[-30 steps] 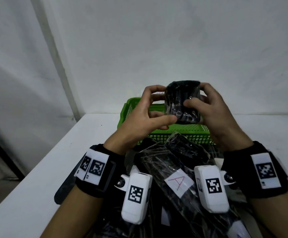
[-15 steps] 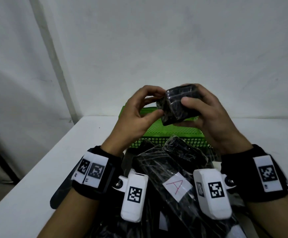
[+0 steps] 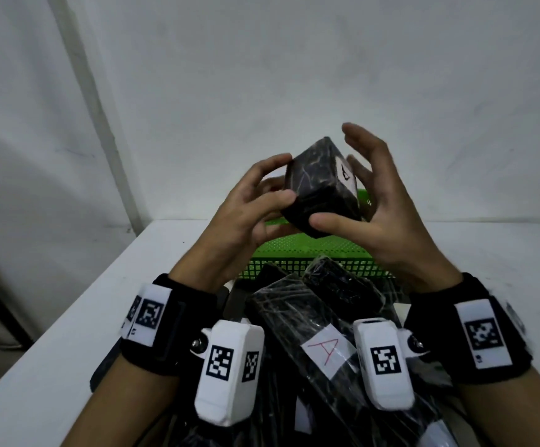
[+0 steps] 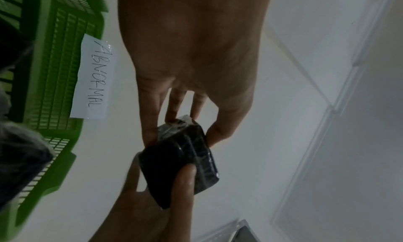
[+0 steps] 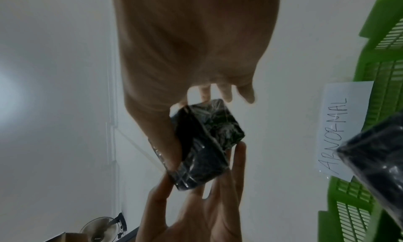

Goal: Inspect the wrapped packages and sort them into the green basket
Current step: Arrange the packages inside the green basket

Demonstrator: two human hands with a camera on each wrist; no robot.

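A small black package (image 3: 314,188) in shiny clear wrap hangs in the air above the green basket (image 3: 310,253), tilted corner-up, with a white label (image 3: 346,174) on its right face. My left hand (image 3: 283,180) pinches its left side between thumb and fingers. My right hand (image 3: 354,196) holds its right side, thumb under the lower edge, upper fingers spread loosely behind it. The left wrist view shows the package (image 4: 181,159) between both hands. So does the right wrist view, where the package (image 5: 207,145) is pinched from both sides.
A pile of black wrapped packages (image 3: 294,317) lies on the white table (image 3: 68,350) before the basket; one bears a red "A" label (image 3: 325,350). A paper tag reading "ABNORMAL" (image 4: 93,78) hangs on the basket wall (image 4: 54,73). White walls stand close behind.
Both hands have lifted the small package higher and turned it, so its white label now faces me. The right fingers have loosened and spread.
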